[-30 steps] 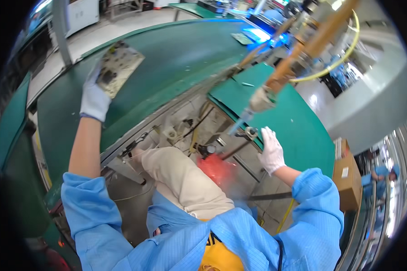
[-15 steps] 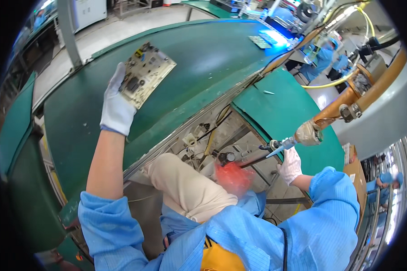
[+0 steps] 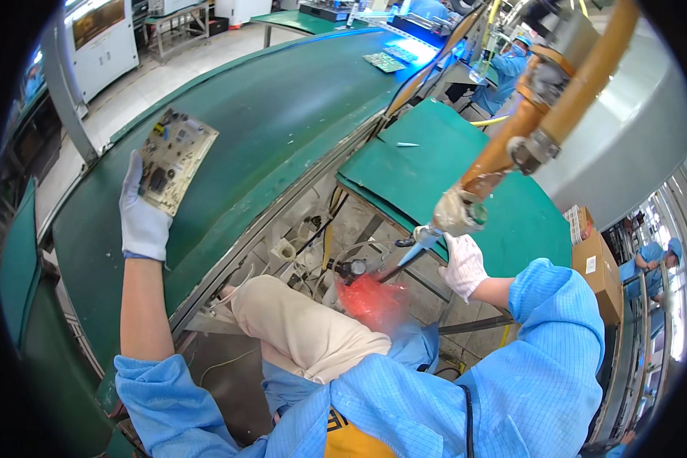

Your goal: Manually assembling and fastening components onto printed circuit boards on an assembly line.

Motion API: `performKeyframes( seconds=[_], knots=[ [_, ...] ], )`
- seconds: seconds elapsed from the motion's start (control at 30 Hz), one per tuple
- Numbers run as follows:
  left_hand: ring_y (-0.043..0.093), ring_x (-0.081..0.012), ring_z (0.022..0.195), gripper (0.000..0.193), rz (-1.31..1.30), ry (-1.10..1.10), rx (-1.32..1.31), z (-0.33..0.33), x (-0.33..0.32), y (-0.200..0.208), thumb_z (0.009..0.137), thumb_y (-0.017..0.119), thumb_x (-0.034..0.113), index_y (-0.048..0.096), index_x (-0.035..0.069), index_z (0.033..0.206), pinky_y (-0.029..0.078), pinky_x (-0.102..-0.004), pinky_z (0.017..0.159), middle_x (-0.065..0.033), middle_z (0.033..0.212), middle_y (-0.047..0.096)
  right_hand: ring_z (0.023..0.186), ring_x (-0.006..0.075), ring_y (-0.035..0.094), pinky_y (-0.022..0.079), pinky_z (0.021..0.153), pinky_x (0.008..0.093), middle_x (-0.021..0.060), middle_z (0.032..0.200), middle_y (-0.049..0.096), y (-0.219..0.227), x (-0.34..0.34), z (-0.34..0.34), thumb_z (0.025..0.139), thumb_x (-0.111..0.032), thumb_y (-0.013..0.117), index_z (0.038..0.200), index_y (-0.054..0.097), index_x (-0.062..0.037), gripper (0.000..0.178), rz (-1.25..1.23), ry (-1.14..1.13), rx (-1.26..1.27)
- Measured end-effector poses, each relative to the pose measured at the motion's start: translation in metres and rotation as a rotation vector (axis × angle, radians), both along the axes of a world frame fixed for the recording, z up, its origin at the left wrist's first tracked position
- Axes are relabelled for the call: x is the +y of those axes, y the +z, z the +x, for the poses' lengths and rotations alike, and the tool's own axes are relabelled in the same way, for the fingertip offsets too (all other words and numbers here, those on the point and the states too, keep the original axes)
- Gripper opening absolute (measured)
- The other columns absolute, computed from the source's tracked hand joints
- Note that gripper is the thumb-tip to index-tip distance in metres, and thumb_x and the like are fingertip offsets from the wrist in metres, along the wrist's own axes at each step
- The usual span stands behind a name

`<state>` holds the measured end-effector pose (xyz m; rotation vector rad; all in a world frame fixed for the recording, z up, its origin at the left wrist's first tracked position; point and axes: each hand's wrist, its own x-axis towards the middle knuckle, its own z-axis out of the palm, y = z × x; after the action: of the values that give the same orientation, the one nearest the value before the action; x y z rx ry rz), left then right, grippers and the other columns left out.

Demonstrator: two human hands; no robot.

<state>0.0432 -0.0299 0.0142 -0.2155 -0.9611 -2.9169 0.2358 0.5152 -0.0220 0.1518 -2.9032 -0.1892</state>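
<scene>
Left gloved hand [image 3: 145,223] was closed on the populated circuit board [image 3: 177,159] at its lower-left edge, over the green conveyor belt [image 3: 267,130]. Right gloved hand [image 3: 463,266] was near the blue nozzle tip [image 3: 423,244]; couldn't tell its grip.

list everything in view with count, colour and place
Populated circuit board: 1, cream, in left grip
Conveyor belt: 1, green, left to upper middle
Farther circuit boards: 2+, greenish, belt's far end
Tabletop: 1, green, right of belt
Pipe: 1, orange-brown, above tabletop
Tapered tip: 1, pale blue, pipe's lower end
Loose pointed piece: 1, pale blue, on tabletop
Plastic bag: 1, red, lower middle
Large cardboard box: 1, brown, right side
Cabinet: 1+, white, upper left
Co-workers: 2+, blue-clothed, upper and far right
Left grip: 1, white-gloved, on board
Right grip: 1, white-gloved, beside tapered tip
Sleeves: 2, blue, lower edge
Trouser leg: 1, beige, lower middle
</scene>
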Motion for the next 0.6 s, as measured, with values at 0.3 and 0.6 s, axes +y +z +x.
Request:
performKeyframes(
  seconds=[0.3,0.6],
  knots=[
    [0.061,-0.0292,0.121,0.051,-0.024,0.036,-0.002,-0.005,-0.012,-0.005,0.095,0.068,0.032,0.057,-0.003,0.13,0.049,-0.0423,0.105,-0.0161,0.133,0.062,0.14,0.0419,0.038,0.03,0.119,0.0447,0.0273,0.149,0.04,0.009,0.001,0.001,0.066,-0.014,0.078,0.145,0.036,0.0002,0.091,-0.133,-0.028,-0.081],
    [0.054,-0.0291,0.129,0.052,-0.05,0.06,-0.005,-0.013,-0.036,-0.019,0.101,0.058,0.031,0.049,0.0,0.142,0.043,-0.0419,0.111,-0.0146,0.143,0.054,0.139,0.0409,0.04,0.03,0.12,0.0443,0.026,0.148,0.042,0.004,0.004,0.002,0.067,-0.01,0.075,0.144,0.039,0.0,0.086,-0.164,0.018,-0.017]
  ],
)
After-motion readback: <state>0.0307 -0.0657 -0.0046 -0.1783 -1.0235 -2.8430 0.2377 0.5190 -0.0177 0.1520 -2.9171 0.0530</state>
